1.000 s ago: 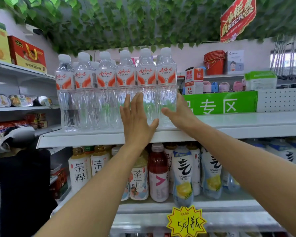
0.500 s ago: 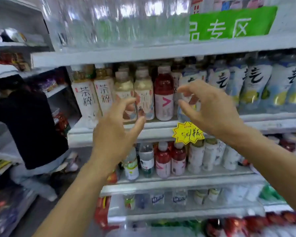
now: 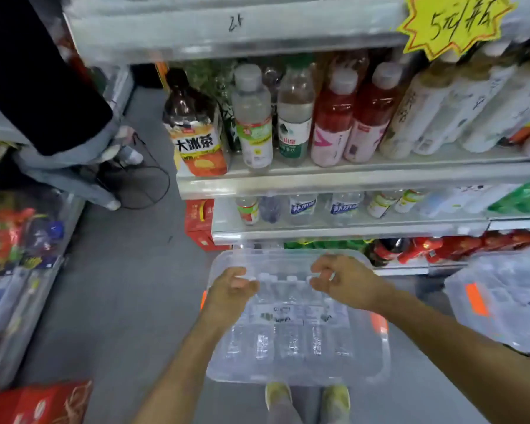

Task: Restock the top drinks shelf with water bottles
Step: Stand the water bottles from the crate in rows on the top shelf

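Water bottles lie side by side in a clear plastic bin on the floor below us, caps pointing toward the shelving, their labels in a band across the middle. We cannot count them exactly through the blur. The bin has orange handles at its two sides and sits just in front of our shoes.

Our left hand hangs over the bin's near-left area, above the bottle caps, fingers loosely curled; its grip is half closed and has nothing in it. Our right hand is over the caps on the other side, thumb and fingers drawn near one another in a loose curl, and it too has hold of nothing that we can see. Whether either hand touches a cap we cannot tell.

Beyond the bin rises the drinks rack. One shelf carries a large iced tea bottle at its left end, then two clear bottles, two red drinks and pale bottles further right. A yellow star-shaped price tag hangs from the shelf edge above. A second clear bin with an orange handle stands to the right of ours, near it. At the upper left stands another person in dark top and grey trousers, and a red carton sits at the lower left.
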Available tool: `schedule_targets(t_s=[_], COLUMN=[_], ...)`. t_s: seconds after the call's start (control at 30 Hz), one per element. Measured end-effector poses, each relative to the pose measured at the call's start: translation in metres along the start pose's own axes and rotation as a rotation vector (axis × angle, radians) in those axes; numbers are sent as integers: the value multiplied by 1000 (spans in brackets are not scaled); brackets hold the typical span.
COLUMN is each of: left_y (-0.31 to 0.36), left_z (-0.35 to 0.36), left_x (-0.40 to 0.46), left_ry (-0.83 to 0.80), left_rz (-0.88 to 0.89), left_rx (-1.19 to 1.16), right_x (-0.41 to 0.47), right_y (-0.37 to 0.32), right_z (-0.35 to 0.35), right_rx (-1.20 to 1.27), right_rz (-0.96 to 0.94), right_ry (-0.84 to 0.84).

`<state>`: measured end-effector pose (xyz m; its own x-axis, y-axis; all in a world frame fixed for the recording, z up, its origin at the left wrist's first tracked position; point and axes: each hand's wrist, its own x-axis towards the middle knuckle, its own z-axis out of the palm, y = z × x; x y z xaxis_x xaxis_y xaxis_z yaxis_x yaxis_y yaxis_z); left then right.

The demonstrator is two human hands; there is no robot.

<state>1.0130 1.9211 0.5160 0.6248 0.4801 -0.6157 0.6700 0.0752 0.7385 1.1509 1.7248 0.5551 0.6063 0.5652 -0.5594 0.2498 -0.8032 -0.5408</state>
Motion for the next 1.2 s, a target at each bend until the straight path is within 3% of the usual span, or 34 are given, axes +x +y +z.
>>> schedule_targets(t_s=[0.13, 0.3, 0.47, 0.63, 0.8, 1.03, 1.13, 1.2], left_y=[-71, -119, -131, -134, -129, -131, -143, -152], left_z=[16, 25, 45, 54, 50, 41, 59, 71], left_x=[36, 67, 88, 98, 98, 108, 103, 102], left_ry=[57, 58, 36, 47, 16, -23, -112, -51], left_rz=[-139, -164, -168, -145, -188, -442, -394, -367], left_rx=[292, 678, 1037, 1162, 986, 225, 162, 140], right_x=[37, 74, 110, 126, 122, 99, 97, 100], right_y=[28, 35, 34, 35, 45, 86, 90, 88], right_z=[84, 176, 236, 253, 234, 197, 198, 200], right_rx=[124, 299, 468, 598, 658, 836, 872, 842], right_rz=[139, 274, 399, 491, 463, 587, 585, 565], right_ry=[-161, -223, -170, -87, -134, -249, -246, -261])
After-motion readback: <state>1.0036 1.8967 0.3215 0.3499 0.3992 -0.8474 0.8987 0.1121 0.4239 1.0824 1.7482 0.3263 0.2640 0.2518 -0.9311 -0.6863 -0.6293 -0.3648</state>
